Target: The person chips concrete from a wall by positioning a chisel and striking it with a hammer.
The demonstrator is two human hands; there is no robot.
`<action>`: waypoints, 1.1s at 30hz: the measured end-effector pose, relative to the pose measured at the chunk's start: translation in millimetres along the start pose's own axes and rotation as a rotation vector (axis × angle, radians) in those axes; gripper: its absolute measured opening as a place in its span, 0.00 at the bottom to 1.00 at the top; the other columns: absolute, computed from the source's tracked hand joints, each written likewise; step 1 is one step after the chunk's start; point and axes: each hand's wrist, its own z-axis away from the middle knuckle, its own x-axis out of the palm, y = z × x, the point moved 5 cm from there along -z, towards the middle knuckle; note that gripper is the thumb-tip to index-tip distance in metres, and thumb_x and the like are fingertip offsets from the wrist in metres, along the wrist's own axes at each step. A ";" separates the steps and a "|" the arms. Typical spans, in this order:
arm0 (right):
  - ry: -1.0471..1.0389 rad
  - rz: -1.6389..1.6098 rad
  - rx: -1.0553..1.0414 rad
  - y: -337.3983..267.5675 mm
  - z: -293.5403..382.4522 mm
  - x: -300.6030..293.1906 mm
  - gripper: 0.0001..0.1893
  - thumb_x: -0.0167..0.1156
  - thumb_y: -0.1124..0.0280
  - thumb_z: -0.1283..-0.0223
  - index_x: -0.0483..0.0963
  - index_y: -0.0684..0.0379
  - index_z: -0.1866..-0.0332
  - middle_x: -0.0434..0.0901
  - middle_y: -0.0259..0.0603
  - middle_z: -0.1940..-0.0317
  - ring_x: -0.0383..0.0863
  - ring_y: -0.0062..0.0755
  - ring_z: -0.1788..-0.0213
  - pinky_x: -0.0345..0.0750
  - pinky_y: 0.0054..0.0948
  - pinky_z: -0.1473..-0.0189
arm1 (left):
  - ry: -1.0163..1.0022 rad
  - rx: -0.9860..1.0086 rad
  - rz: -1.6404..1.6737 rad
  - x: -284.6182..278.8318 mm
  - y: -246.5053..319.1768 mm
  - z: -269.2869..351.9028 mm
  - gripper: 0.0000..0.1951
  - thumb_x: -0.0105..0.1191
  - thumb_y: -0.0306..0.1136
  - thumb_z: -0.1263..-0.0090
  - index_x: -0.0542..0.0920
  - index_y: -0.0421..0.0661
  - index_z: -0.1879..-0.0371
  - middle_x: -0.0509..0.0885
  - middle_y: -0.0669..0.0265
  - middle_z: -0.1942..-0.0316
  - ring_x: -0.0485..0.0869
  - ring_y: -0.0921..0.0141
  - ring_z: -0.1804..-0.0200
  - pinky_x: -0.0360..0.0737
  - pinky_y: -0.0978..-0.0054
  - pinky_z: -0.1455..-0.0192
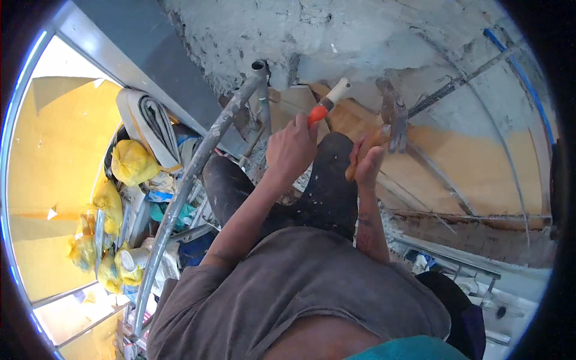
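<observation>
My left hand (292,146) is closed around a chisel-like tool (318,114) with a red grip and a pale, rounded end that points up and right. My right hand (368,162) grips the brown handle of a hammer (395,119), whose metal head stands above and to the right of my fingers. The hammer head and the pale end are apart. Both hands are above my knees, in front of a rough grey wall (297,27). The far end of the red-gripped tool is hidden by my left hand.
A grey metal scaffold pipe (193,166) runs diagonally along my left. Beyond it lie yellow bags (133,162), a rolled grey sheet (153,119) and mixed debris. Crossed metal bars (438,96) and a blue conduit (524,81) are at right, above wooden boards (472,157).
</observation>
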 end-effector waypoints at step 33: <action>-0.058 1.000 -0.673 25.3 -16.8 17.9 0.21 0.55 0.50 0.33 0.67 0.57 0.74 0.67 0.33 0.83 0.66 0.26 0.80 0.61 0.24 0.77 | 0.231 0.088 0.214 73.9 -29.3 -36.8 0.14 0.42 0.44 0.24 0.68 0.44 0.55 0.81 0.49 0.68 0.80 0.45 0.73 0.74 0.46 0.72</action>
